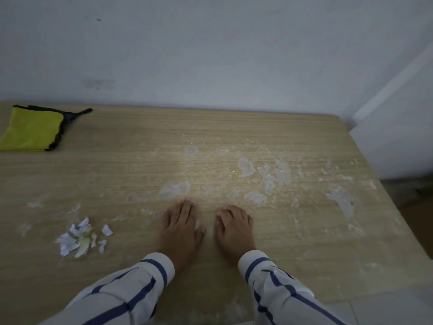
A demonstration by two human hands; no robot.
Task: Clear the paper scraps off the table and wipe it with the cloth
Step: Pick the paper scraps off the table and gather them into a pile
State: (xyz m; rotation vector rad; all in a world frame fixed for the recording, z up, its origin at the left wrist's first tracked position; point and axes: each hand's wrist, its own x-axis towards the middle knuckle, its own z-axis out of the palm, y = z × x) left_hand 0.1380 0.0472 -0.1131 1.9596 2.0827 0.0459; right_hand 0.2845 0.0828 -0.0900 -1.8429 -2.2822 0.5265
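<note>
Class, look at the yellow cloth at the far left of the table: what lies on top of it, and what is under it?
Nothing lies on the yellow cloth; it is folded, dark edging showing. Under it is the wooden table. Whatever the cloth covers cannot be seen.

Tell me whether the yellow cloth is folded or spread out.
Folded. The yellow cloth lies at the table's far left as a compact rectangle with layered edges along its near side, untouched.
</note>
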